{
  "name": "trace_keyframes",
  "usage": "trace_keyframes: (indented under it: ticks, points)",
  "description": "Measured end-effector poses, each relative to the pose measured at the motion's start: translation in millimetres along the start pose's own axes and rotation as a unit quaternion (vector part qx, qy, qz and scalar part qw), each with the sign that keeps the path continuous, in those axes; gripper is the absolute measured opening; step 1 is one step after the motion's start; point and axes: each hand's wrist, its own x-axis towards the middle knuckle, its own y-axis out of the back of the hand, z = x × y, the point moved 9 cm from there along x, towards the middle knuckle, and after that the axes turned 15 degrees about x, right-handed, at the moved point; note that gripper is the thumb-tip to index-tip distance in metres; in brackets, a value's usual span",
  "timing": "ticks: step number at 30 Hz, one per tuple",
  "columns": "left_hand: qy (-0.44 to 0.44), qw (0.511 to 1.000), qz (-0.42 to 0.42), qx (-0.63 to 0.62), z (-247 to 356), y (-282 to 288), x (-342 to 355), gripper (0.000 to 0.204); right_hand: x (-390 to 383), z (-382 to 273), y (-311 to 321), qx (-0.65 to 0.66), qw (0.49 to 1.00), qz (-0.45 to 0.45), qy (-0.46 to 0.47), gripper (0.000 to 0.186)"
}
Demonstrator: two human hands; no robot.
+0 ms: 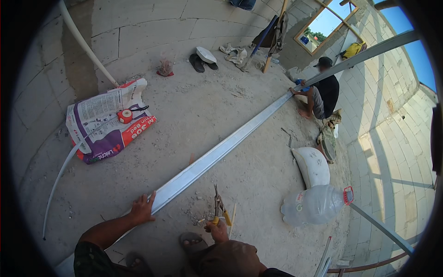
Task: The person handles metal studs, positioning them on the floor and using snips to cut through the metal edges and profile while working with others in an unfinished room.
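A long silvery metal channel (217, 154) runs diagonally across the floor from beside my feet to the far right. My left hand (142, 210) grips it near its close end, fingers over the edge. In my right hand (218, 231) is a pair of tin snips (217, 201) with yellow handles, held upright just right of the channel. The blades point away from me and do not touch the channel. A co-worker (325, 94) in a dark shirt and cap squats at the far end, with hands at the metal.
To the left, a red tape measure (125, 116) rests on a printed cement bag (108, 123). A large clear water bottle (314, 205) lies on its side at right, by a white sack-like object (311, 165). Dark shoes (197, 63) stand by the back block wall (147, 34).
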Motion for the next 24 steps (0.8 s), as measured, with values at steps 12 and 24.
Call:
trace_keyframes:
  ticks: [12, 24]
  points:
    - [0.031, 0.996, 0.073, -0.043, -9.3, 7.1, 3.7, 0.119, -4.4, 4.9, 4.4, 0.059, 0.998, 0.014, 0.003, 0.025]
    - [0.004, 0.989, 0.145, -0.042, -7.0, 70.6, 1.3, 0.116, -4.8, 1.2, 3.6, 0.052, 0.999, 0.004, 0.005, 0.024]
